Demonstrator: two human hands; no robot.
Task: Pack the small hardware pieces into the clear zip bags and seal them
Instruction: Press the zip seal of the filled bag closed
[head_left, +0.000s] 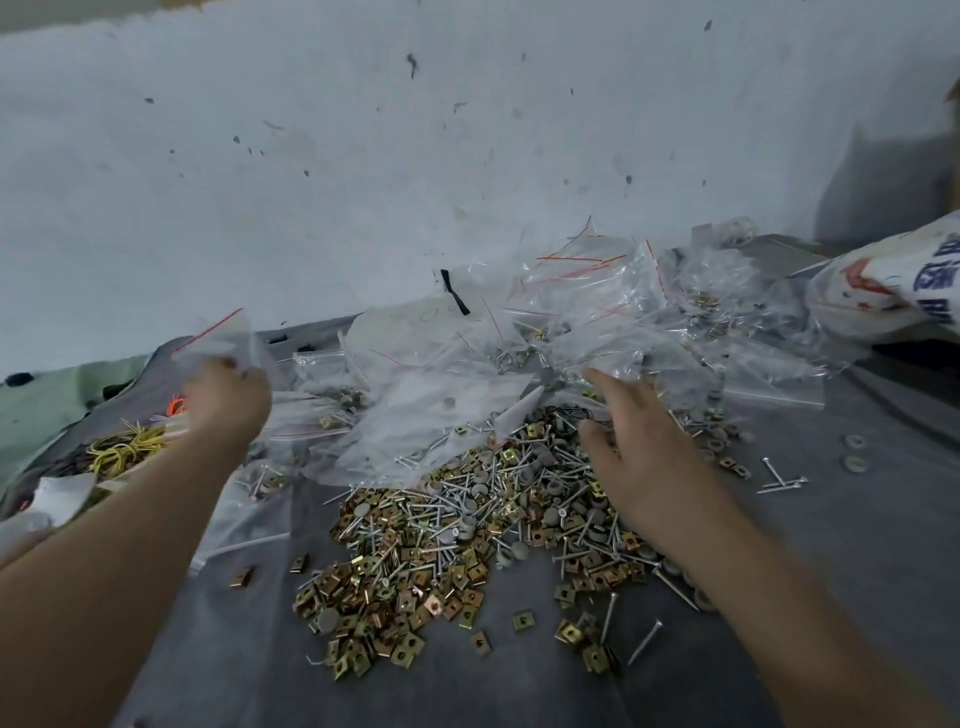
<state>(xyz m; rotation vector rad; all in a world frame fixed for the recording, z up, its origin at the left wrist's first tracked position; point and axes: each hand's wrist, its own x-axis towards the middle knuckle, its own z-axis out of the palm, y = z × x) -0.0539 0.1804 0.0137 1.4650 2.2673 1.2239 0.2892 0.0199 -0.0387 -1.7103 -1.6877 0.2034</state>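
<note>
Grey sheet with little things on it.
A pile of nails and gold squares; clear bags behind the pile, yellow bands left of it.

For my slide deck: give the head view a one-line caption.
Left hand grips a clear zip bag; open right hand hovers over the hardware pile.

My left hand gripped a clear zip bag with a red strip, lifted above the grey cloth. My right hand hovered, fingers spread, over the heap of square brass nuts, screws and grey washers. Behind it lay a mound of clear bags, with a printed white sack at far right.
</note>
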